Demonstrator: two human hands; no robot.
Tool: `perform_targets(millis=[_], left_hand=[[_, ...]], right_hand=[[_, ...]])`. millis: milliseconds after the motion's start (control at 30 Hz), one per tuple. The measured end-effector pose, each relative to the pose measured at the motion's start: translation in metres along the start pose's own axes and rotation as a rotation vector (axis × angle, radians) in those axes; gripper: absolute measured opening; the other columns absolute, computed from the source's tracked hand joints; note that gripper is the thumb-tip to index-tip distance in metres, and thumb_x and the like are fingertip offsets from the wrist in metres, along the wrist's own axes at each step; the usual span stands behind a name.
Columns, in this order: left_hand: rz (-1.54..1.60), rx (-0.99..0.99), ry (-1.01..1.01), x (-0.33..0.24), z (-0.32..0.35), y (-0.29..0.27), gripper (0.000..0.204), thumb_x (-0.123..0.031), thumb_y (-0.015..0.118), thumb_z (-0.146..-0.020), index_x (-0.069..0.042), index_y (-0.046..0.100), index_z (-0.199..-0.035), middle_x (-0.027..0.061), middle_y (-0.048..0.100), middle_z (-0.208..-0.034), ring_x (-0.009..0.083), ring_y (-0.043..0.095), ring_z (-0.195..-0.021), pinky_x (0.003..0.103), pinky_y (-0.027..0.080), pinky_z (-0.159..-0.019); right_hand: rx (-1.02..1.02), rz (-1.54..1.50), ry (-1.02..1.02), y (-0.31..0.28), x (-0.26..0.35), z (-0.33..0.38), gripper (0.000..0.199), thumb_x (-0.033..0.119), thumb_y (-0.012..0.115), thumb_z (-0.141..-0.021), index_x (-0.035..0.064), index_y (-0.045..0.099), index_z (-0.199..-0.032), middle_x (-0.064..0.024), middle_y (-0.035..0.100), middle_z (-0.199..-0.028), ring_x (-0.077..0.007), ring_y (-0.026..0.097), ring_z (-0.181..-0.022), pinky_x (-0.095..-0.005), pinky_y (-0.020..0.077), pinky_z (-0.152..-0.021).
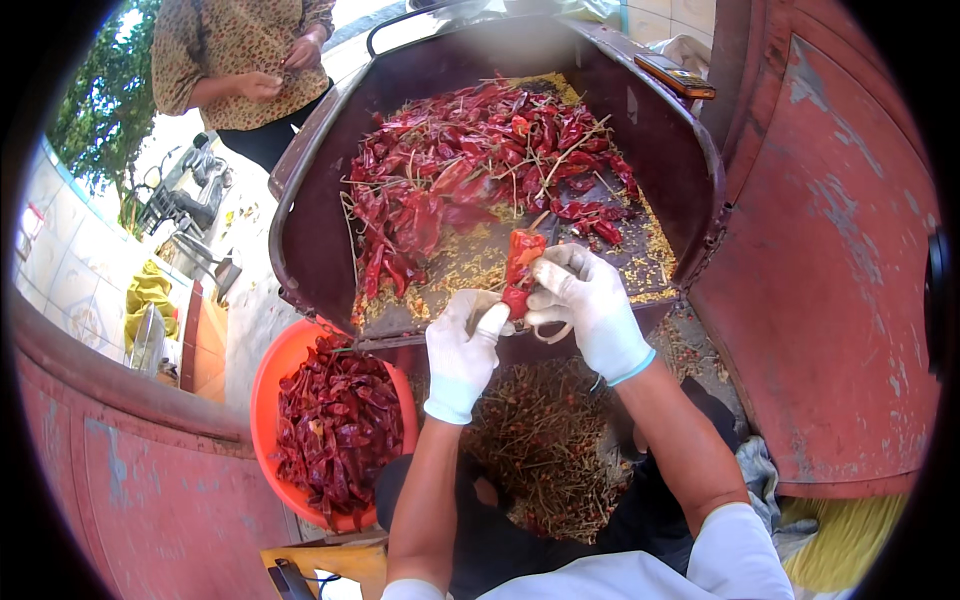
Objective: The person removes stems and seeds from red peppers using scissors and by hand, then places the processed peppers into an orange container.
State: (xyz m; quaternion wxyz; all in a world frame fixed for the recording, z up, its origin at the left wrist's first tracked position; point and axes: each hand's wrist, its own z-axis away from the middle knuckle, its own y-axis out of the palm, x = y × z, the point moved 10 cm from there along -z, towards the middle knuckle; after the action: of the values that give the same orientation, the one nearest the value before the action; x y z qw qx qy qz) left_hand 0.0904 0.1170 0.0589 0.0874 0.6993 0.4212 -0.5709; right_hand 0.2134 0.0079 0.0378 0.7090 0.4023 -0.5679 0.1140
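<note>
Both my hands wear white gloves and meet over the near edge of a dark metal cart bed (310, 220). Between them is a dried red chili pepper (522, 258), held upright with its stem at the top. My left hand (467, 340) pinches its lower end from the left. My right hand (590, 302) grips it from the right, thumb and fingers closed on it. Beyond my hands, a heap of dried red chilies (460, 150) with stems lies in the cart bed, and yellow seeds (470, 262) are scattered over its floor.
An orange basin (262, 400) of red chilies stands left of my legs. Stems and scraps (545, 440) cover the ground between my knees. A phone (676, 75) rests on the cart's right rim. Another person (240, 75) stands at the far left. Red metal doors (820, 270) flank me.
</note>
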Motion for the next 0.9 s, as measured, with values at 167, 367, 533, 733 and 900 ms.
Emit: perform_targets(millis=[167, 367, 533, 733, 900], left_hand=[[0.280, 0.027, -0.161, 0.010, 0.001, -0.010, 0.013, -0.012, 0.061, -0.099, 0.000, 0.064, -0.102, 0.0074, 0.070, -0.079, 0.0058, 0.052, -0.049, 0.020, 0.038, -0.043], [0.400, 0.043, -0.217, 0.030, -0.001, -0.007, 0.013, -0.012, 0.060, -0.099, 0.000, 0.063, -0.104, 0.0083, 0.070, -0.077, 0.0052, 0.049, -0.045, 0.020, 0.037, -0.042], [0.432, 0.066, -0.316, 0.050, -0.004, 0.014, 0.014, -0.014, 0.057, -0.102, -0.001, 0.063, -0.105, 0.0075, 0.069, -0.080, 0.0072, 0.055, -0.054, 0.020, 0.039, -0.042], [0.487, -0.047, -0.291, 0.054, -0.009, -0.003, 0.015, -0.015, 0.059, -0.101, -0.001, 0.063, -0.105, 0.0082, 0.069, -0.079, 0.0066, 0.053, -0.050, 0.020, 0.038, -0.042], [0.372, 0.107, -0.297, 0.034, 0.003, 0.015, 0.016, -0.014, 0.060, -0.100, 0.000, 0.064, -0.107, 0.0065, 0.068, -0.076, 0.0057, 0.052, -0.049, 0.019, 0.039, -0.042]], right_hand=[[0.167, 0.132, -0.089, 0.012, 0.015, 0.002, 0.029, 0.008, 0.064, -0.095, -0.0053, 0.059, -0.120, -0.0103, 0.069, -0.100, -0.0125, 0.068, -0.080, -0.0263, 0.0566, -0.071], [0.169, 0.098, 0.038, 0.011, -0.001, -0.001, 0.031, 0.012, 0.062, -0.098, -0.0052, 0.058, -0.124, -0.0105, 0.068, -0.106, -0.0137, 0.067, -0.088, -0.0285, 0.0576, -0.075], [0.042, 0.119, 0.056, -0.007, -0.020, -0.011, 0.035, 0.022, 0.059, -0.102, -0.0043, 0.057, -0.125, -0.0106, 0.067, -0.108, -0.0165, 0.068, -0.088, -0.0301, 0.0586, -0.070], [0.065, 0.243, 0.013, 0.000, -0.010, -0.007, 0.039, 0.023, 0.060, -0.100, -0.0046, 0.059, -0.127, -0.0097, 0.069, -0.105, -0.0136, 0.067, -0.079, -0.0254, 0.0553, -0.061], [0.206, 0.357, 0.009, 0.026, -0.010, 0.010, 0.041, 0.024, 0.066, -0.097, -0.0004, 0.063, -0.130, -0.0047, 0.069, -0.087, -0.0054, 0.055, -0.059, -0.0215, 0.0464, -0.050]])
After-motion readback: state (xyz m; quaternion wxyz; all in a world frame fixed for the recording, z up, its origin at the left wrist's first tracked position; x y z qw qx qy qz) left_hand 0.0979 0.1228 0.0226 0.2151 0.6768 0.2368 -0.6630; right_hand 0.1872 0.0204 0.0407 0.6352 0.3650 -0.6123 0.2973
